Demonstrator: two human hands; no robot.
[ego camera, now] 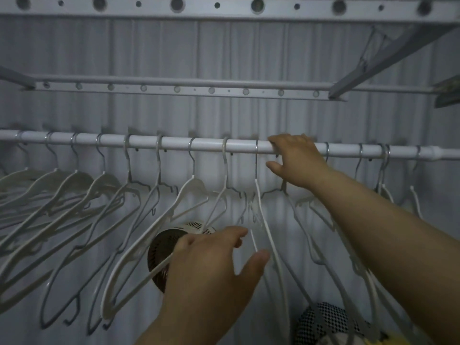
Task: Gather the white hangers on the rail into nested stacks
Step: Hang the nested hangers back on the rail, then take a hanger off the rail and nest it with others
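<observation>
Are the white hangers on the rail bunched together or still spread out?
Spread out: white hangers hang singly along the rail, hooks apart.

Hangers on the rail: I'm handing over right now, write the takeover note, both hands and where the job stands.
Right hand: up on the white rail, fingers over it among the hooks; whether it grips a hook cannot be told.
Left hand: open, reaching at the thin white hanger in the middle, not closed on it.
Hangers: spread singly along the rail, both sides of the hands.
Done: no nested stack visible yet.
Left: slide hangers together and nest them.
</observation>
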